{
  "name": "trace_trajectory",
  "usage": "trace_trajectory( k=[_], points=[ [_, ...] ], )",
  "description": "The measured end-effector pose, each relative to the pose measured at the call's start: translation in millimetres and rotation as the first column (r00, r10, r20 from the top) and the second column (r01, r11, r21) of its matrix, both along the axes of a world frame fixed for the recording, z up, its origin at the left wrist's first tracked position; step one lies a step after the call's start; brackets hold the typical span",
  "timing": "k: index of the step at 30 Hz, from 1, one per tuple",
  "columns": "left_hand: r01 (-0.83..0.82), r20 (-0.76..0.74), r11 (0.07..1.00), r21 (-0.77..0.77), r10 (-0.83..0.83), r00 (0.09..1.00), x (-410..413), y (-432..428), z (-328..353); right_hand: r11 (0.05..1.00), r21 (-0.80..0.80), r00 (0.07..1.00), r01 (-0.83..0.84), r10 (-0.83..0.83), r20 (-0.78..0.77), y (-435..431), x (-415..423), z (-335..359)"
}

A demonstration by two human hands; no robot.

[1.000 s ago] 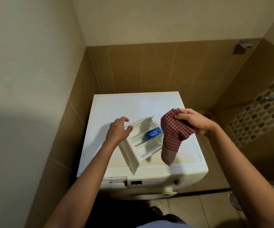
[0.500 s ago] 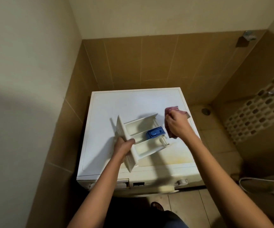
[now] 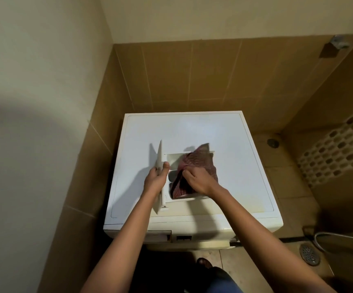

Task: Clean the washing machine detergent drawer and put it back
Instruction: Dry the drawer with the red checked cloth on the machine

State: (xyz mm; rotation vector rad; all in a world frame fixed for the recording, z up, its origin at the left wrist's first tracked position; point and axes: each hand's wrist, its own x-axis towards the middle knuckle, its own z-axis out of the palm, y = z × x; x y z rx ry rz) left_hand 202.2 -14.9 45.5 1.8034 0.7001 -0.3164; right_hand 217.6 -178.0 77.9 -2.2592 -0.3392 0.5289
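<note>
The white detergent drawer lies on top of the white washing machine, its front panel standing upright at the left. My left hand grips that front panel, thumb over its inner side. My right hand holds a red checked cloth bunched down inside the drawer's compartments. The cloth covers most of the drawer's inside, so the blue insert is hidden.
The empty drawer slot shows at the machine's front top left. Tan tiled walls close in behind and on the left. To the right lie a floor drain, a hose and a second small drain.
My right hand has brought the cloth from beside the drawer down into it. My left hand has shifted its grip on the front panel and turned the drawer square to the machine.
</note>
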Motion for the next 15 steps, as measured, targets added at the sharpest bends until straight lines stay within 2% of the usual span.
trace_trajectory(
  k=[2, 4, 5, 8, 10, 15],
  points=[
    [0.016, 0.071, 0.995, 0.096, -0.022, 0.997, -0.9, -4.8, 1.2, 0.983, -0.152, 0.962, 0.099, -0.056, 0.266, -4.5, 2.1, -19.0],
    [0.05, 0.16, 0.982, 0.179, -0.08, 0.984, -0.7, -8.1, 2.4, 0.947, -0.243, 0.913, 0.21, -0.1, 0.396, -6.3, 5.8, -31.1],
    [0.071, 0.183, 0.976, 0.208, -0.11, 0.977, -0.5, -9.2, 2.5, 0.945, -0.263, 0.914, 0.193, -0.075, 0.4, -4.3, 8.9, -35.0],
    [0.115, 0.19, 0.96, 0.255, -0.167, 0.968, 0.3, -9.6, 1.1, 0.947, -0.315, 0.946, -0.06, 0.154, 0.284, 15.5, 17.9, -40.7],
    [0.123, 0.168, 0.956, 0.265, -0.171, 0.971, 1.2, -8.3, -0.4, 0.924, -0.348, 0.941, -0.162, 0.251, 0.228, 31.4, 17.8, -43.5],
    [0.098, 0.125, 0.939, 0.329, -0.146, 0.981, -1.0, -10.9, -1.3, 0.922, -0.366, 0.929, -0.127, 0.24, 0.282, 22.1, 22.7, -48.2]
  ],
)
